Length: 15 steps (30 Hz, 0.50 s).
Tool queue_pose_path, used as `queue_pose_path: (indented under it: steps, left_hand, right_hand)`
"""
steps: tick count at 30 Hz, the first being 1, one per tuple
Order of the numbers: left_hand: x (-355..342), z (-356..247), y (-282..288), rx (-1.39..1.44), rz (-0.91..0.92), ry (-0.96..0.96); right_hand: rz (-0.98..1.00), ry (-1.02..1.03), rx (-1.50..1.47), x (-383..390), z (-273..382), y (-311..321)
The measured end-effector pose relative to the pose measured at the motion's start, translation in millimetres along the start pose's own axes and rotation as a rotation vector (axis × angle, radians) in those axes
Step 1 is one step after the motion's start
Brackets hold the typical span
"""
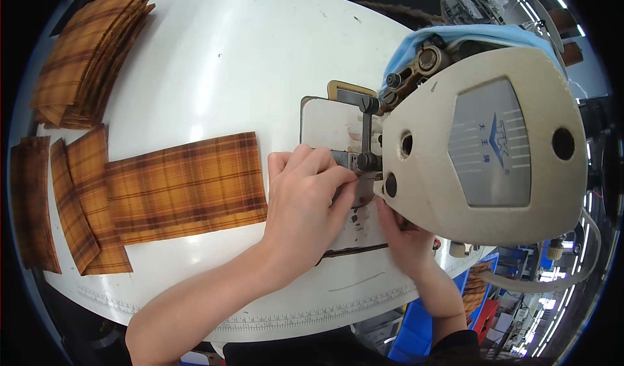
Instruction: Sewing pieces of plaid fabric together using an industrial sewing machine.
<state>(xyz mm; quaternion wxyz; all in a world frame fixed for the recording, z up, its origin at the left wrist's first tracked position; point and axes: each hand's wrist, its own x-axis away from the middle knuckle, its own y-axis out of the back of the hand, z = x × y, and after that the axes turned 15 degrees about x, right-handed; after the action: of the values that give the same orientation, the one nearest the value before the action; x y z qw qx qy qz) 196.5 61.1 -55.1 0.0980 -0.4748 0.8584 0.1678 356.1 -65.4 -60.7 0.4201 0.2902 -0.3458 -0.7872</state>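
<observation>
My left hand (305, 194) is beside the presser area of a sewing machine (416, 138), its fingers bent and thumb and fingertips closed together near the needle bar. Whatever they pinch is too small or hidden to make out. Partly behind the machine's cream head, my right hand (409, 239) reaches up with its fingers curled in by the needle area; what it holds is hidden. Just left of my left hand, an orange-brown plaid fabric piece (188, 187) lies flat on the white table (260, 48). Its left end meets other folded plaid pieces (88, 203).
A thick stack of plaid pieces (91, 54) sits at the far left, with a darker bundle (32, 203) nearer. A printed ruler (292, 318) runs along the near table edge. Blue cloth (474, 33) covers the machine's back; a blue bin (416, 333) stands below right.
</observation>
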Motion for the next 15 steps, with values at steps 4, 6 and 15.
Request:
queue_pose_path:
  steps: [4,6,15]
  left_hand:
    - [-0.1,0.4,-1.4,-0.026,-0.002,-0.008]
    - [-0.1,0.5,-1.7,-0.029,0.000,-0.007]
    - [-0.8,-0.4,-2.6,-0.037,-0.003,-0.008]
  right_hand:
    - [0.019,0.019,0.042,-1.2,2.1,2.2]
    - [0.016,0.042,0.065,-1.7,3.7,3.6]
    - [0.032,0.062,0.088,-1.5,6.5,6.1]
